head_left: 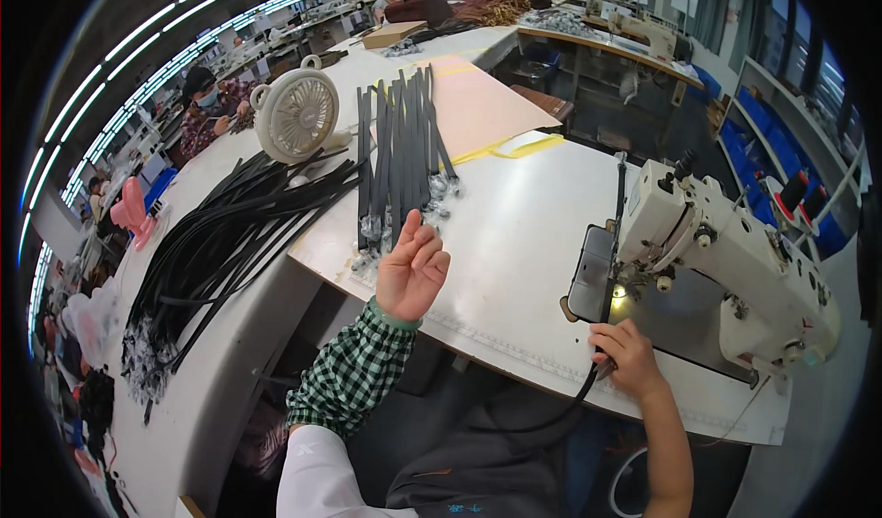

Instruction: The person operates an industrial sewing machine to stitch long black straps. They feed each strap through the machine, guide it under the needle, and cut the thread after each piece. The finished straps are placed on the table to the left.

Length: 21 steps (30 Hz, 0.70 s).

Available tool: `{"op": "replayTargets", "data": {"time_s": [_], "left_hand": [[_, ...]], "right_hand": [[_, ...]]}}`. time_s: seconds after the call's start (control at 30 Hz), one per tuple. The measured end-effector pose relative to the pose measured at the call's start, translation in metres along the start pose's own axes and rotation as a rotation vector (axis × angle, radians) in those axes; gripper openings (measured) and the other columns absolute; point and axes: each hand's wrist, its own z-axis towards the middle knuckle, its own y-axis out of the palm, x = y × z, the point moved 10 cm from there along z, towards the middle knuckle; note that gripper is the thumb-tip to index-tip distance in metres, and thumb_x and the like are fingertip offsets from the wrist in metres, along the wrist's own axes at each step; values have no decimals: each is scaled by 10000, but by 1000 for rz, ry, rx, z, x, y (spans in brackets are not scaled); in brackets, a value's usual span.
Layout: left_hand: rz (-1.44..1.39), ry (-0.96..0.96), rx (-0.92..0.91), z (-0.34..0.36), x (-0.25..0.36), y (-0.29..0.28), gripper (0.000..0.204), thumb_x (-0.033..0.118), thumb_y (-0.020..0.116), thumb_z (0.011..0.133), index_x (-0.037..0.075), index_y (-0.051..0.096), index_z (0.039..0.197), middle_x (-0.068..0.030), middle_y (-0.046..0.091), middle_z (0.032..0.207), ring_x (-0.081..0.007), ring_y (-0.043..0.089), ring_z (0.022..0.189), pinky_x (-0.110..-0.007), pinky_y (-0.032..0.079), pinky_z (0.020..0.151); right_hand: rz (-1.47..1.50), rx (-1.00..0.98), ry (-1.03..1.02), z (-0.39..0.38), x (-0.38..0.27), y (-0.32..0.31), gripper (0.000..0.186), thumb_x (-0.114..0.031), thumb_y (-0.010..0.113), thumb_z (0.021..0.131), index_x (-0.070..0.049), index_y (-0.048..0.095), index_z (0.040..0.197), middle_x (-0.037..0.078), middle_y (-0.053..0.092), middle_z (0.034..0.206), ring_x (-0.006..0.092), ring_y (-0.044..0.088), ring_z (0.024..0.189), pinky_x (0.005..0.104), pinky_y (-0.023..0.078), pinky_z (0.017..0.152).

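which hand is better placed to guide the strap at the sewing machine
Likely the right hand: it holds the strap beside the sewing machine, while the left hand is farther away, near other straps.

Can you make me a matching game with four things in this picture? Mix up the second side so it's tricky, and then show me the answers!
Column one:
1. Left hand
2. Right hand
3. Pink fan
4. Sewing machine

Column two:
A. Off-white, with a small light glowing
B. Coming out of a checked sleeve
C. Toward the picture's left edge
D. Holding a black strip

Right pairs: 1-B, 2-D, 3-C, 4-A
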Motion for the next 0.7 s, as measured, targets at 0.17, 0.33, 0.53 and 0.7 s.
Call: {"op": "replayTargets", "data": {"time_s": [0.17,0.33,0.53,0.7], "left_hand": [[74,46,67,-5,-10,-11,224,12,503,797,75,535,1010,-21,452,827,-161,426,855,-290,356,849],[48,68,76,-6,-15,-24,182,-38,517,788,75,503,931,-38,448,819,-165,426,842,-285,369,827],[46,28,31,-7,-25,-21,190,-51,498,797,85,493,930,-19,427,811,-128,429,754,-251,378,752],[-10,-94,-69,-7,-36,-21,193,-22,479,824,90,478,981,-17,447,842,-95,450,635,-207,391,676]], "right_hand": [[-4,-6,4,-3,3,3,228,-144,687,631,-79,593,829,2,592,949,189,511,722,290,460,588],[-3,-10,1,-2,3,2,229,-159,681,644,-85,589,840,-5,584,962,187,507,726,291,459,595],[6,-32,14,-2,4,4,213,-160,667,659,-91,583,842,-13,576,970,187,498,730,295,457,595],[-2,-21,3,-3,3,3,212,-162,668,657,-93,587,840,-9,579,967,188,502,734,294,458,598]]}}
